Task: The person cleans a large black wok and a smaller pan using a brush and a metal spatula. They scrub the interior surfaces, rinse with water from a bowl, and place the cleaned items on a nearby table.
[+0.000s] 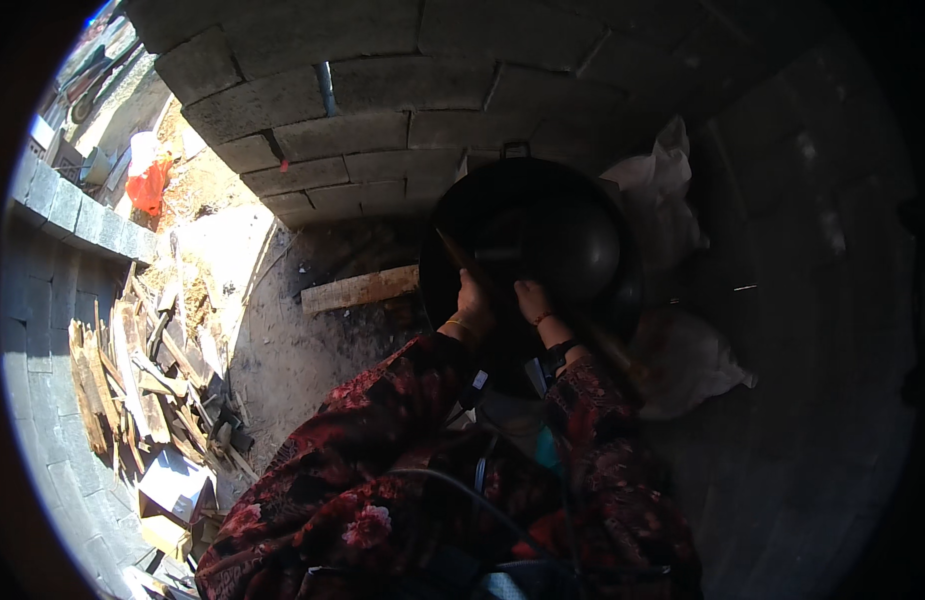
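A large round black wok (575, 195) lies in shadow before me, one loop handle showing at its far rim. Over it runs a long thin wooden stick (453, 247), slanting from upper left to lower right. My left hand (473, 301) closes around its upper part. Close by on the right, my right hand (534, 301) is curled on the same stick, with a dark band at the wrist. What the stick's middle looks like between my hands is lost in the dark.
A wooden plank (361, 289) lies on the dirt floor against the wok's left side. White sacks (684, 364) stand to the right. A concrete block wall (372, 135) rises behind. Broken firewood (147, 375) and a cardboard box (176, 484) are piled at the left.
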The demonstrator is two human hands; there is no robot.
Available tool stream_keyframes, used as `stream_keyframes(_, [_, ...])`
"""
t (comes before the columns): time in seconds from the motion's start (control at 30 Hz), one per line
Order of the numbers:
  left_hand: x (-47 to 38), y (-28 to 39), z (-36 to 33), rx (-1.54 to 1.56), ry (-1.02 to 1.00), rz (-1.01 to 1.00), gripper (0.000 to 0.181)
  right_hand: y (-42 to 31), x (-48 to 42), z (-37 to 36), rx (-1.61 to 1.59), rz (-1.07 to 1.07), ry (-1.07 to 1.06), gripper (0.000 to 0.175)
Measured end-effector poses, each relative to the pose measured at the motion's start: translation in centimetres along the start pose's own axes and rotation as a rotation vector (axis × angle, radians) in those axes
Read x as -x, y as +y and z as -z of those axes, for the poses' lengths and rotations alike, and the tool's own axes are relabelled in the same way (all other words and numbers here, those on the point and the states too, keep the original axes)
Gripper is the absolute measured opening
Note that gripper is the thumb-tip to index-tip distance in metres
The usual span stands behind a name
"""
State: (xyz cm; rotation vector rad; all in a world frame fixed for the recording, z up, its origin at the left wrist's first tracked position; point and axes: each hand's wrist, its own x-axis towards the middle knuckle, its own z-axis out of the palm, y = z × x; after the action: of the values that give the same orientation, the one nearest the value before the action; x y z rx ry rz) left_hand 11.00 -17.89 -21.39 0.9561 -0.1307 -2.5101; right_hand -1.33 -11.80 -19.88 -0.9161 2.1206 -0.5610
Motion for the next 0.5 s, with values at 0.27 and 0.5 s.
stream_keyframes(0.27, [2.1, -2.9, -0.6, -0.006, 0.200, 0.142, 0.082, -1.6, 4.4, -3.1, -0.132, -0.037, -0.090, 0.047])
stream_keyframes(0.5, [6.7, -0.8, -3.9, 0.022, -0.054, 0.186, 0.081, -1.5, 3.3, -1.6, -0.074, 0.039, -0.216, 0.053])
